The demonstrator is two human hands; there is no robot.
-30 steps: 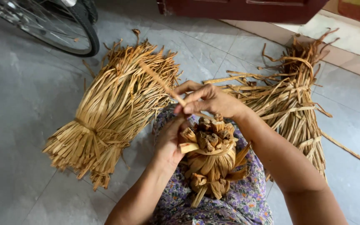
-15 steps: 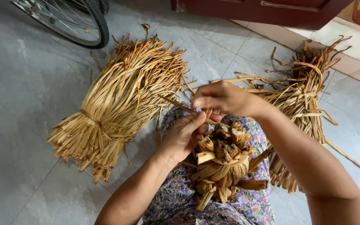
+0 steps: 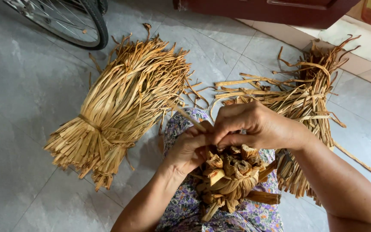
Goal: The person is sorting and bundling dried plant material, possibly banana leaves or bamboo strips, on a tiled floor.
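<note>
Left hand (image 3: 190, 148) and right hand (image 3: 254, 126) both pinch one dried leaf strip (image 3: 187, 117) (fingers closed) directly above the woven leaf bundle (image 3: 228, 176).

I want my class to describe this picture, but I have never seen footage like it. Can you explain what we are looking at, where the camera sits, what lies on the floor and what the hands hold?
There is no machine here: a person works with two bare hands. The one picture comes from a camera worn on the person's head, looking down, so the arms reach in from the bottom edge. The left hand and the right hand meet over a knotted clump of dried plant strips resting on the person's lap, which is covered in flowered cloth. Together they pinch one thin strip that sticks up toward the left. On the grey tiled floor lie two bundles of the same dried strips: a large tied bundle on the left and a looser, darker bundle on the right. A bicycle wheel shows at the top left.
</note>
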